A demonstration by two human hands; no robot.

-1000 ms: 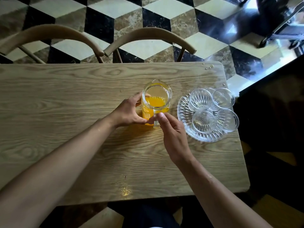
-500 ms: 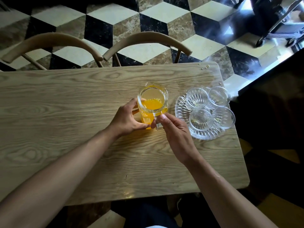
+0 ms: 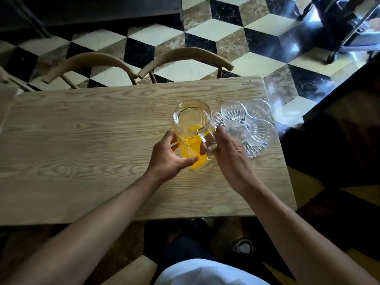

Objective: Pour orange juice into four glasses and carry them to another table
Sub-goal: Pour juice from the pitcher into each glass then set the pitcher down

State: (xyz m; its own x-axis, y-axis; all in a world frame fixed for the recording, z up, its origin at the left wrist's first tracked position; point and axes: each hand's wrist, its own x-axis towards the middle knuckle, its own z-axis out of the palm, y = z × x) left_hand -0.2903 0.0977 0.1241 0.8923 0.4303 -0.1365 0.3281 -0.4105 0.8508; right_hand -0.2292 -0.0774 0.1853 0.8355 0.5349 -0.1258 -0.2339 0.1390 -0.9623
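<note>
Jug (image 3: 192, 131) of orange juice stands upright mid-surface (image 3: 82, 145), roughly half full, spout at far-left rim, handle (image 3: 207, 142) facing the person and slightly right. Left hand (image 3: 167, 158) cups the jug's near-left wall, fingers (image 3: 189, 160) curled around the lower body, thumb up the side; looks like a steadying hold so the jug doesn't slide or turn while the other hand takes the handle. Right hand (image 3: 230, 159) sits at the handle, fingers partly spread, thumb (image 3: 203, 148) hooked in at the handle loop; can't tell if the grip is fully closed, glass is clear and blurred there. Four glasses (image 3: 233, 113) sit empty, clustered on a cut-glass tray (image 3: 255, 149) just right of the jug, near the surface's right edge; the near-left glass is partly hidden behind the right hand. Tray close to the jug, probably so the pour is a short tilt and all four can be carried at once. Judgement: pouring not yet begun, step in hand is getting a grip on the jug. Next move needs a firm handle grip, then a lift and tilt over the glasses. Risk: tray is close to the edge, and the glasses stand tight together, so a splash between them is likely. Two chairs (image 3: 185, 56) on the far side, tiled floor (image 3: 216, 29) beyond.
</note>
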